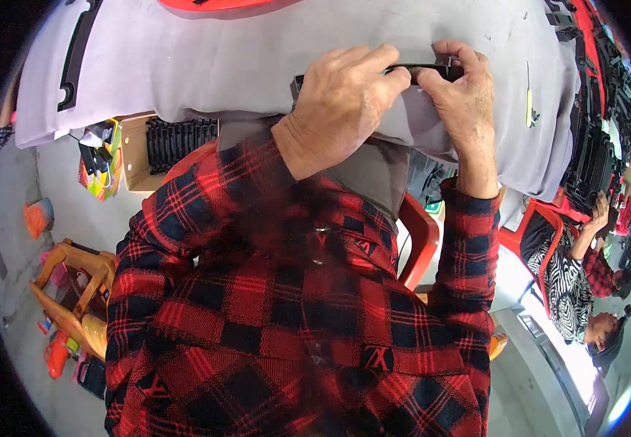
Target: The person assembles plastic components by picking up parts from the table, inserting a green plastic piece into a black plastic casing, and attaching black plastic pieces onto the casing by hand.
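Observation:
My left hand (348,98) and my right hand (465,98) grip a long, narrow black plastic strip (449,72) just over the near part of the cloth-covered table. Both hands are closed, thumbs and fingertips pinching the strip near its middle and right end. The back of my left hand hides much of it, and its left tip shows beside that hand. Right of my right hand lies a thin screwdriver with a yellow handle (529,109), with small dark bits beside it.
A similar black strip (79,54) lies at the table's left end. A red basin (217,6) stands at the far edge. Below the table is a cardboard box (136,156) of black parts. Heaped black parts (596,156) and co-workers (567,273) are at right, near red chairs (421,237).

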A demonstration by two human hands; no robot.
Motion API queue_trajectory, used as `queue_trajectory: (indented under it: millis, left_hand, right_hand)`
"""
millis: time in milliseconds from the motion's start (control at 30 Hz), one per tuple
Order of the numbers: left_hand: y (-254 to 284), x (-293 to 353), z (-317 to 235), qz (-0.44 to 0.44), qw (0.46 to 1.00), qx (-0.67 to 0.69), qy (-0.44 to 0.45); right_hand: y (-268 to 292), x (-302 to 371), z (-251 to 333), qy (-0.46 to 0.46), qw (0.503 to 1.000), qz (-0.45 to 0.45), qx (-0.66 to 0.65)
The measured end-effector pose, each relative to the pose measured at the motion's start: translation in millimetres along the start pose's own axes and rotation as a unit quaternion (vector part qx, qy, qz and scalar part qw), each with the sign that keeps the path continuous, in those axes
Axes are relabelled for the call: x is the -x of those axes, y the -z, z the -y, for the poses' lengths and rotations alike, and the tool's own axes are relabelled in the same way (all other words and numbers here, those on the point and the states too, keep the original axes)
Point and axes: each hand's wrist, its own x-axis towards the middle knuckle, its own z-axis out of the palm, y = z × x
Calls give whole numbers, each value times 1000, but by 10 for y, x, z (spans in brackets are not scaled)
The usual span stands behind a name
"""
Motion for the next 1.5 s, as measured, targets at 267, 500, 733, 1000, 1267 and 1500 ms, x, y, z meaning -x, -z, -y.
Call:
queue_trajectory:
  millis: [267,500,733,1000,1267,1500]
  left_hand:
    - [-34,30,16,-20,999,-20,-42]
    - [-3,27,-17,-4,999,-27,-45]
    - [-11,31,-33,-2,998,-51,-44]
    - [-80,-9,-20,-36,996,-67,-56]
    - [-86,37,-41,-10,996,-82,-39]
    - [-68,35,-38,-14,997,-75,-27]
  right_hand:
    - [30,-45,-7,16,999,23,-21]
    - [0,-61,-7,0,998,30,-49]
    - [-27,-73,10,-5,999,47,-15]
    - [-31,-87,10,9,999,34,18]
    - [24,-28,32,4,996,86,0]
    - [17,-79,-43,2,997,82,-16]
